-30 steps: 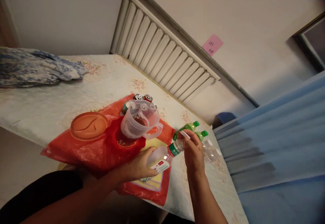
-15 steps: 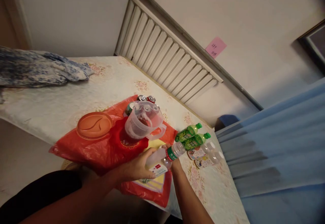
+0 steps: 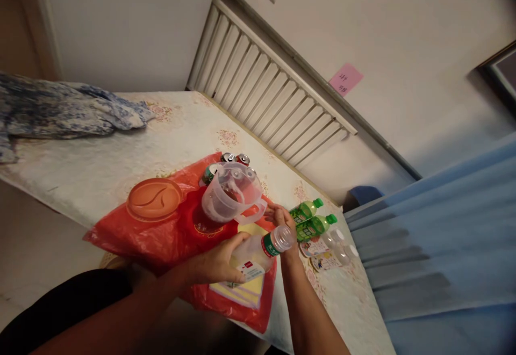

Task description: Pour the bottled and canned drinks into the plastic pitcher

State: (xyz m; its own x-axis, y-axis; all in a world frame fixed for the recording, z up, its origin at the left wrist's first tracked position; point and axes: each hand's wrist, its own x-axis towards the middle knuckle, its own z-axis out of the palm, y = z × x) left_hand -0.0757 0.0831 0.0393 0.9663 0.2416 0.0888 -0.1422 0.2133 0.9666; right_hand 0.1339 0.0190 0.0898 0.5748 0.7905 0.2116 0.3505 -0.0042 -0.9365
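Observation:
My left hand [image 3: 220,261] is wrapped round a clear plastic bottle [image 3: 258,253] with a green and white label. The bottle is uncapped and tilts up to the right. Behind its neck, my right hand [image 3: 280,218] reaches out with fingers stretched toward the handle of a clear plastic pitcher [image 3: 231,194]; contact with the handle cannot be made out. The pitcher stands on a red plastic bag [image 3: 157,237]. Left of it lies an orange round lid [image 3: 154,198]. Under the bottle is a yellow folded cloth or packet [image 3: 245,293].
Two green drink bottles [image 3: 316,226] lie right of my right hand, beside clear bottles [image 3: 336,242] with picture labels. Several cans [image 3: 242,159] stand behind the pitcher. Blue patterned cloth [image 3: 76,108] lies far left. A white radiator [image 3: 266,81] lines the wall; a blue curtain [image 3: 443,237] hangs right.
My right hand has come away from behind the bottle and moved up toward the pitcher's handle. My left hand keeps the bottle in nearly the same place.

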